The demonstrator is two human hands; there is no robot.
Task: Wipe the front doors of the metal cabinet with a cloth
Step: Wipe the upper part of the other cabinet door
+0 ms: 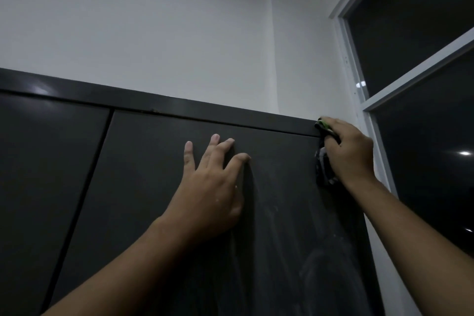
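The dark metal cabinet fills the lower view, with a left door (48, 174) and a right door (143, 187) split by a thin vertical gap. My left hand (213, 187) lies flat on the right door near its top, fingers spread. My right hand (351, 151) grips a dark bunched cloth (323, 164) with a green patch and holds it against the top right corner of the right door, at the cabinet's top rail (230, 113). Faint smear marks show on the door below the hands.
A white wall (179, 33) rises above the cabinet. Right beside the cabinet's right edge stands a white window frame (379, 141) with dark glass panes (423, 174). The gap between cabinet and frame is narrow.
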